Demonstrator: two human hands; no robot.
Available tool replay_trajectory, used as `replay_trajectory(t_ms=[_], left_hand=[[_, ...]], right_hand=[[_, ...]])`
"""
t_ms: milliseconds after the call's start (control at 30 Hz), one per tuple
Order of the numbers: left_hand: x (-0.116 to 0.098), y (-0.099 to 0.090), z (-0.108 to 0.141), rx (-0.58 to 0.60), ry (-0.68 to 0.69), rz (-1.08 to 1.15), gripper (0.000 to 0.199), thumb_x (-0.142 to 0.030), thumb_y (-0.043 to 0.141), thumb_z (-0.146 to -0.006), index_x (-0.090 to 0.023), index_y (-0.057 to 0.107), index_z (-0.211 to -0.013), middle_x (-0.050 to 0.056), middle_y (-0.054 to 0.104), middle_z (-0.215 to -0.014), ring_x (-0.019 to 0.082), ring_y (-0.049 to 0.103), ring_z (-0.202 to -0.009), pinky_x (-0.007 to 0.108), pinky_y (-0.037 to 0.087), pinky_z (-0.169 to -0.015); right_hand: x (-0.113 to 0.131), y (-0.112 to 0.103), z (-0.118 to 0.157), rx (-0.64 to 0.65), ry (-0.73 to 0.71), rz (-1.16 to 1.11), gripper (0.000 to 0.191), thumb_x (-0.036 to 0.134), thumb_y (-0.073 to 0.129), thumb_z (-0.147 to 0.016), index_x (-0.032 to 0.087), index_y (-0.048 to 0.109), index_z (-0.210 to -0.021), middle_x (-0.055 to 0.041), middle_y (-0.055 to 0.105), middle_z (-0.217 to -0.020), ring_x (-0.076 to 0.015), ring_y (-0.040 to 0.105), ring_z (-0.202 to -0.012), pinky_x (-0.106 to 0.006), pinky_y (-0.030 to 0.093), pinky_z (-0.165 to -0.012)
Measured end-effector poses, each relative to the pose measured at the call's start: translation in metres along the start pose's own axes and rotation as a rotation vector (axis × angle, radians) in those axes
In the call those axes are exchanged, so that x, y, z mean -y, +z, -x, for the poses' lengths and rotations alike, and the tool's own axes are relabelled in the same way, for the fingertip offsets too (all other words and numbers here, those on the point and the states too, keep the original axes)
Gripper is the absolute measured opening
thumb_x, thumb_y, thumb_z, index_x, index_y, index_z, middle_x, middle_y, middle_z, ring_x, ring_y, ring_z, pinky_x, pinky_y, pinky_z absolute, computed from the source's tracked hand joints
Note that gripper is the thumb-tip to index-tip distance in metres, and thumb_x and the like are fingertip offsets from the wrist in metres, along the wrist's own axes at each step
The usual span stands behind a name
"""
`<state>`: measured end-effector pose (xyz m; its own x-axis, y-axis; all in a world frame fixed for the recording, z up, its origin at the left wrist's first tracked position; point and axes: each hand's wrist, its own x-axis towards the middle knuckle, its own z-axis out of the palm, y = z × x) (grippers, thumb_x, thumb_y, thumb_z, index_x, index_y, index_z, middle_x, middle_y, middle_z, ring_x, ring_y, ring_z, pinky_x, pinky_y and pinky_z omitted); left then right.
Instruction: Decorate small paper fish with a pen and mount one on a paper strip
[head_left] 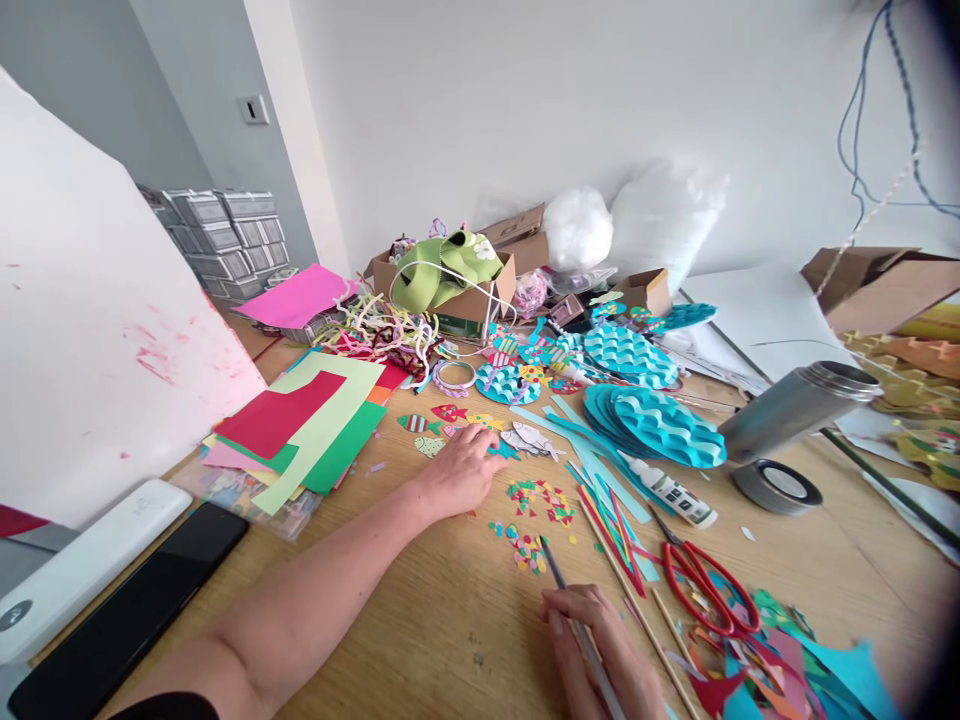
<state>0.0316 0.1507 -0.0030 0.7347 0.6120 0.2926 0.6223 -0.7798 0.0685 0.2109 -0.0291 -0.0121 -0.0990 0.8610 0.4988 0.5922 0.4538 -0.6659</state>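
Observation:
My left hand reaches over the table, its bent fingers closed at a small blue paper fish. Beside it lie colourful paper fish with stripes and dots, and a pile of white-grey fish cutouts. My right hand is wrapped round a thin grey pencil-like stick, its dark tip pointing at a cluster of small round paper dots. Just beyond the dots, tiny red, green and yellow paper bits form a loose heap. The blue fish is partly covered by my fingers.
Red-handled scissors, a glue bottle, paper strips and scraps lie right. Blue wavy discs, a steel flask and tape stand farther back. Coloured sheets and a phone lie left.

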Motion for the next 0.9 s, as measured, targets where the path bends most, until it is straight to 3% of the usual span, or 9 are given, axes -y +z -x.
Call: replay_trajectory(t_ms=[200,400,533,667,800,900], left_hand=[[0.002,-0.006,-0.013,0.079,0.028,-0.009,0.014,-0.018,0.058,-0.089,-0.015,0.071,-0.086,0.008,0.063,-0.089,0.025,0.052,-0.098,0.038,0.046,-0.085],[-0.004,-0.004,-0.035,0.131,0.097,-0.026,0.02,-0.008,0.052,-0.088,-0.014,0.069,-0.079,0.01,0.065,-0.084,0.025,0.055,-0.095,0.036,0.047,-0.079],[-0.004,-0.009,-0.038,0.132,0.073,0.0,0.019,-0.011,0.052,-0.089,-0.014,0.069,-0.081,0.01,0.067,-0.088,0.024,0.058,-0.094,0.036,0.048,-0.082],[0.002,-0.028,-0.014,0.123,-0.018,0.047,0.014,-0.017,0.055,-0.091,-0.015,0.068,-0.089,0.007,0.069,-0.094,0.02,0.061,-0.094,0.033,0.047,-0.087],[0.001,-0.045,0.034,0.141,-0.078,0.073,0.019,-0.007,0.051,-0.088,-0.016,0.068,-0.086,0.005,0.069,-0.093,0.018,0.063,-0.092,0.03,0.048,-0.086],[-0.008,-0.047,0.067,0.143,-0.102,0.085,0.028,-0.002,0.047,-0.086,-0.016,0.068,-0.098,0.005,0.068,-0.098,0.018,0.061,-0.095,0.03,0.049,-0.088]], right_hand=[[0.0,-0.002,0.0,0.04,0.003,-0.018,0.018,0.009,0.051,-0.093,0.023,0.055,-0.103,-0.0038,0.062,-0.082,-0.0168,0.063,-0.072,-0.025,0.053,-0.065],[-0.002,0.0,0.001,0.046,-0.014,-0.021,0.019,0.009,0.05,-0.093,0.023,0.055,-0.105,-0.0038,0.061,-0.082,-0.0166,0.063,-0.073,-0.025,0.053,-0.064],[-0.001,0.001,0.002,0.027,-0.007,-0.019,0.017,0.01,0.051,-0.093,0.023,0.056,-0.104,-0.0034,0.062,-0.083,-0.0165,0.063,-0.073,-0.024,0.052,-0.064],[0.004,-0.001,0.002,0.031,0.028,-0.029,0.014,0.014,0.05,-0.094,0.023,0.056,-0.104,-0.0049,0.062,-0.084,-0.0179,0.063,-0.075,-0.026,0.052,-0.066],[0.008,-0.002,0.001,0.015,0.027,-0.018,0.011,0.018,0.049,-0.095,0.023,0.056,-0.102,-0.0045,0.062,-0.083,-0.0175,0.063,-0.074,-0.026,0.052,-0.065],[0.009,-0.002,0.0,0.009,0.018,-0.011,0.011,0.018,0.049,-0.095,0.023,0.057,-0.101,-0.0036,0.062,-0.084,-0.0168,0.063,-0.074,-0.025,0.052,-0.065]])
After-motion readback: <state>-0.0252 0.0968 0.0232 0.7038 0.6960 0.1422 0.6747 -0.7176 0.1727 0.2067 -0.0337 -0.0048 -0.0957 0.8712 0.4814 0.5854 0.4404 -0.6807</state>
